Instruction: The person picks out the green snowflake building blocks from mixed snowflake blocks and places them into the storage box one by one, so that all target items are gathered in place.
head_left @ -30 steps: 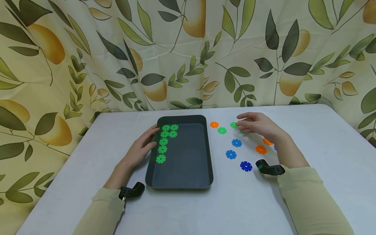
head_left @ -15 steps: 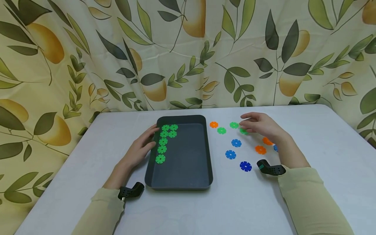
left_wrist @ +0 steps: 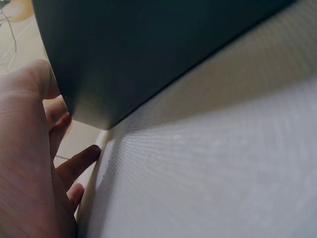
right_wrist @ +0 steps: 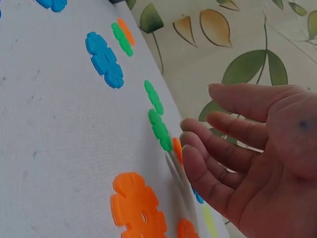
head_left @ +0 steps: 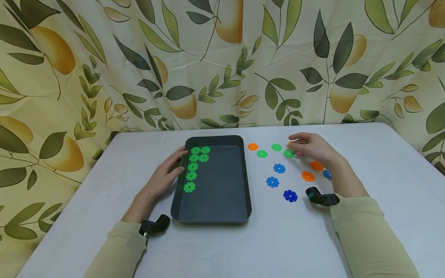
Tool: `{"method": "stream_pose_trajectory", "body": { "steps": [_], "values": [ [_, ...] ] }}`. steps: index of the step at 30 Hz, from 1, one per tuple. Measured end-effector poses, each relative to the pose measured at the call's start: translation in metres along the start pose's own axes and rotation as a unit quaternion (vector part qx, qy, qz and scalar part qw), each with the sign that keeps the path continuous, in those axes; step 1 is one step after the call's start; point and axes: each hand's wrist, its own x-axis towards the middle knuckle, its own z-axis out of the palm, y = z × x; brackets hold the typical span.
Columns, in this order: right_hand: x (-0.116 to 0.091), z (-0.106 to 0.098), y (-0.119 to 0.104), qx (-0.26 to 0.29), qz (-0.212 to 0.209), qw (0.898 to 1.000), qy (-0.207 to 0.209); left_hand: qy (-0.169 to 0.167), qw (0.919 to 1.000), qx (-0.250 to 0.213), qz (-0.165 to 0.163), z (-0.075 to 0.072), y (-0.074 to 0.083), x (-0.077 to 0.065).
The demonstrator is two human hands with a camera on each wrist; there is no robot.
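Observation:
My left hand (head_left: 166, 174) rests at the left side of a dark grey tray (head_left: 222, 223), its thumb and fingertips at the rim. In the left wrist view, the thumb goes over the rim beside the outer wall (left_wrist: 119, 54), while other fingers extend loosely past the far corner. Green notched plastic discs (head_left: 191, 176) lie inside the tray, in a column along its left with two more beside the top. My right hand (head_left: 314, 148) hovers at the far right, fingers loosely bent, nothing between them. Nearest to it are a green disc (head_left: 289, 154) and a partly hidden orange disc (right_wrist: 177, 149).
Right of the tray, loose discs lie scattered on the white table (head_left: 215, 251): green (head_left: 262, 154), orange (head_left: 308, 176), light blue (head_left: 272, 182) and dark blue (head_left: 290, 196). A curtain (head_left: 215, 77) printed with fruit and leaves hangs behind the table's far edge.
My right hand has drifted a little to the right, uncovering two green discs that its fingers overlapped before. My left hand and the discs in the tray stay as they were.

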Motion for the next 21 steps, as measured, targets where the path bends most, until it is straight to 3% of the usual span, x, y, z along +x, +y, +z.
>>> {"method": "stream_pose_trajectory", "body": {
  "steps": [21],
  "values": [
    [0.0039, 0.0051, 0.0048, -0.072, -0.02, 0.997, -0.001, 0.001, 1.0, -0.003, 0.002, 0.0006, -0.0016, -0.0002]
  ]
}}
